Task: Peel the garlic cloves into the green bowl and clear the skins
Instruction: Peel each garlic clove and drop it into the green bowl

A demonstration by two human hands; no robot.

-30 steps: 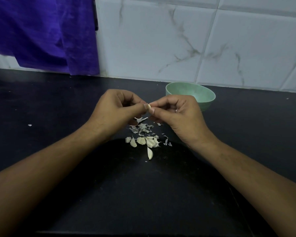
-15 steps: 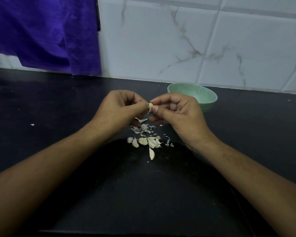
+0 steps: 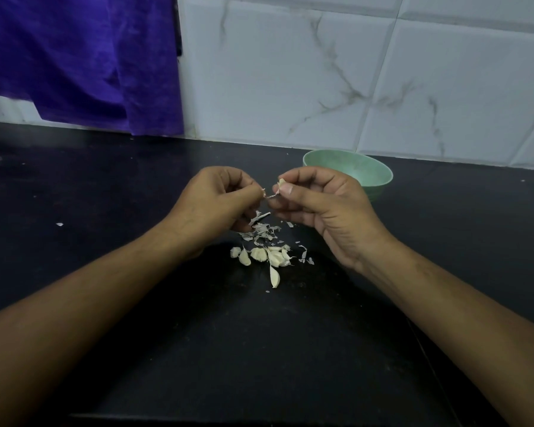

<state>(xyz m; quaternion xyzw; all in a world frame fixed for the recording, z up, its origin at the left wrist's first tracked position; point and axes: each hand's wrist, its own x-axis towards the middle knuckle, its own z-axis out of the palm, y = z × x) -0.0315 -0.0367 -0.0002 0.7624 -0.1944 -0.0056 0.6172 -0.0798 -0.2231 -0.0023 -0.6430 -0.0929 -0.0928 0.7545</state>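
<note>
**Skin pulled off a clove, mid-frame**

Both hands were up over the dark counter, meeting at the centre of the frame; the right hand pinched a garlic clove between thumb and forefinger, its pale tip poking out above the thumbnail; the left hand, fingers curled in, nipped the end of a thin strip of skin that stretched across the small gap to the clove.

Just below the hands lay a scatter of papery skins on the counter; lower still, a small heap of cloves, huddled and touching, with one lone clove lying apart at the bottom of the group, pointed end up the frame.

The green bowl sat upright right of centre, behind the right hand and partly hidden by it, close to the white marbled tiles; what it held could not be seen.

A purple cloth hung in the upper left, its hem near the counter's back edge; a single white flake lay far out at the left.
</note>
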